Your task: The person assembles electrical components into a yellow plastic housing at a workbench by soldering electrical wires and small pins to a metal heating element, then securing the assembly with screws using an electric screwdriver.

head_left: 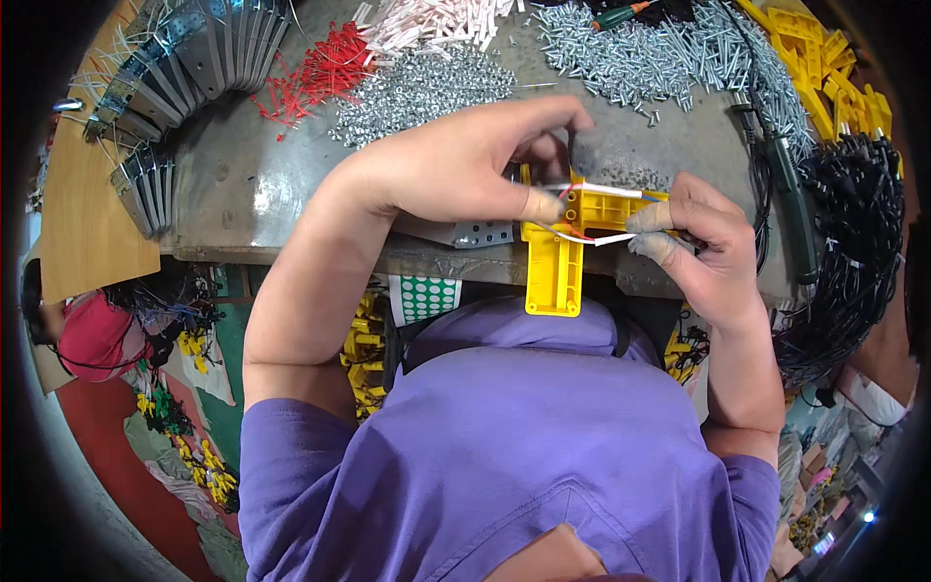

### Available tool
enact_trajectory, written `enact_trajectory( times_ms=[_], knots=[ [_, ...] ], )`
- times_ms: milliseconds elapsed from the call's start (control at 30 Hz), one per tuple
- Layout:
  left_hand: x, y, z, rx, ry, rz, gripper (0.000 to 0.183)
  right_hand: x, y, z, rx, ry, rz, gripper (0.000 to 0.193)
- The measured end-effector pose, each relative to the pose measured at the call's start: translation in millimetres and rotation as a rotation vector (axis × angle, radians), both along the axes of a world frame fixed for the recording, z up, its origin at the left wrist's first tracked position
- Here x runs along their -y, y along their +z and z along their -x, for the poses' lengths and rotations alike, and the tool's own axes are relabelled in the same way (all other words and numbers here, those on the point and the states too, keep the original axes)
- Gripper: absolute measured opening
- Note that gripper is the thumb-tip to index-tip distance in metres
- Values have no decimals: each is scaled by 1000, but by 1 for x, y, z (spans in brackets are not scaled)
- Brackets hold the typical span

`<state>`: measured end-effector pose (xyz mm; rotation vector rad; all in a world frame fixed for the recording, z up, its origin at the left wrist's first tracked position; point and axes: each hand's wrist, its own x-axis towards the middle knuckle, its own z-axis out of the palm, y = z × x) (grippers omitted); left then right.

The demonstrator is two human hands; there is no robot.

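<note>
A yellow plastic housing (554, 274), ribbed and open on top, lies across the table's near edge. My left hand (475, 160) is over its upper left side. Its thumb presses by thin red and white wires, while its curled fingers are partly hidden and blurred. My right hand (706, 241) pinches the end of a wire with a white sleeve (613, 240) between thumb and fingers. Another white sleeve (611, 191) with a blue wire end runs above it, over the housing. Beneath my left wrist a perforated metal plate (485, 234) sticks out beside the housing.
Metal brackets (199, 63) stand in rows at the left. Red parts (335, 68), white sleeves (427, 21), nuts (427, 95) and screws (630, 60) lie in heaps along the far side. On the right are a dark green power screwdriver (793, 209), black cables (844, 252) and yellow parts (824, 63).
</note>
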<state>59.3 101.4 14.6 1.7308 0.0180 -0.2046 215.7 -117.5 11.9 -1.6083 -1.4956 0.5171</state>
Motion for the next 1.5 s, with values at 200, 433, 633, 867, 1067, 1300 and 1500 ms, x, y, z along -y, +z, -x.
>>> enact_trajectory(
  times_ms=[200,433,633,867,1067,1300,1500],
  knots=[
    [44,-4,4,256,281,-595,47,-1,8,1,-27,24,61,12],
    [54,-22,5,485,383,-836,43,-5,14,-3,43,58,143,15],
    [58,-14,8,225,330,-786,43,-46,21,-30,-270,-114,82,28],
    [63,-14,7,358,334,-784,41,-140,-5,-109,865,-50,-64,33],
    [63,-18,8,452,373,-737,45,-98,66,-86,-416,507,-416,12],
    [60,-18,9,459,375,-760,37,-60,44,3,-952,439,-190,32],
    [61,-23,9,502,367,-744,34,-51,36,19,-897,203,-247,38]
  ],
)
